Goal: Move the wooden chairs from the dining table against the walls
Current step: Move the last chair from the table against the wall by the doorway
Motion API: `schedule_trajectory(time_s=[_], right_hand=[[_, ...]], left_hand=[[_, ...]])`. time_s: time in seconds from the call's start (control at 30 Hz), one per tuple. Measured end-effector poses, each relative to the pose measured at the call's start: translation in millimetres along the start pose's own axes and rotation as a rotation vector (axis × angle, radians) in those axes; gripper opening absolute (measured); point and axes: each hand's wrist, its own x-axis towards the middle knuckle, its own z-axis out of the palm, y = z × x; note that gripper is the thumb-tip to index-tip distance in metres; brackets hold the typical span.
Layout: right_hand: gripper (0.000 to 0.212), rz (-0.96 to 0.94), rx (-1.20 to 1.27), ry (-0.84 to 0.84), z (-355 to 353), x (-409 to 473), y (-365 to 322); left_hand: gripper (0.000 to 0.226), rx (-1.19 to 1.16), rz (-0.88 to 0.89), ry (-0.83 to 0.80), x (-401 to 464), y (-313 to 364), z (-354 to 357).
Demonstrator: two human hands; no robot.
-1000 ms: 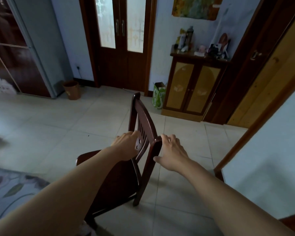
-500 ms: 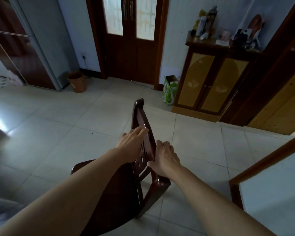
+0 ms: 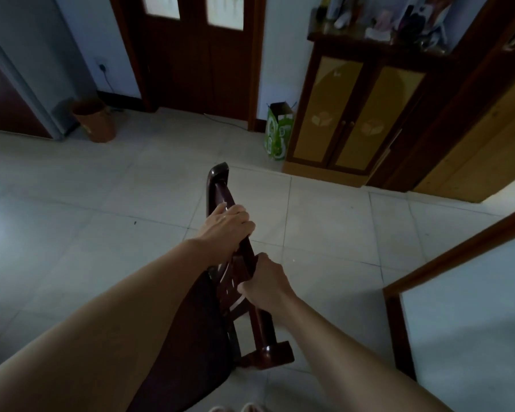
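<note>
1. Writing: green-and-white paper carton (image 3: pixel 278 132) on floor beside cabinet carries printed marks, too small/blurred to read. No other legible text or brand.
2. Left hand (image 3: pixel 225 226): fingers curled over top rail of dark reddish-brown wooden chair (image 3: pixel 244 292), gripping it about midway along the backrest; knuckles up, forearm lying above the seat.
3. Right hand (image 3: pixel 265 283): wrapped round the near upright of the backrest, lower than the left; thumb on seat side, fingers hidden behind the post.
4. Chair position: out on the pale square-tiled floor (image 3: pixel 101 218), well apart from every wall, seen from above w/ backrest edge-on & pointing away. Seat to the left under the left forearm; rear leg & foot block (image 3: pixel 269 353) low centre. Tilt vs. flat on floor: cannot tell.
5. Far wall: dark wood double door w/ frosted glass panes (image 3: pixel 191 52); brown round waste bin (image 3: pixel 95 120) left of it by a grey fridge-like unit (image 3: pixel 27 69).
6. Right of door: dark-framed cabinet w/ two tan door panels (image 3: pixel 354 114), bottles & small clutter on top, mostly cropped.
7. Right edge: light wooden door (image 3: pixel 488 135); nearer, dark wood trim bordering a pale wall panel (image 3: pixel 473 307).
8. Bottom edge: tips of light footwear (image 3: pixel 238 408) just in view.
</note>
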Motion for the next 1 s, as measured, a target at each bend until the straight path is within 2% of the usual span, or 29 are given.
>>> schedule_trajectory(time_s=[0.1,0.17,0.3,0.5,0.77,1.0], right_hand=[[0.014,0.054,0.052,-0.029,2,3,-2],[0.011,0.099,0.083,-0.028,4,4,-5],[0.015,0.135,0.101,-0.057,6,4,-8],[0.035,0.146,0.156,-0.019,9,-5,-9],[0.032,0.149,0.11,0.087,-45,-36,-7],[0.027,0.192,0.052,0.223,-113,-73,25]], left_hand=[[0.015,0.017,0.097,0.003,4,-10,1],[0.01,0.055,0.172,0.006,8,-12,0],[0.021,0.073,0.264,-0.059,16,-16,-5],[0.024,0.088,0.348,-0.193,23,-25,-30],[0.026,0.146,0.468,-0.12,51,4,-79],[0.024,0.144,0.616,-0.024,96,72,-116]])
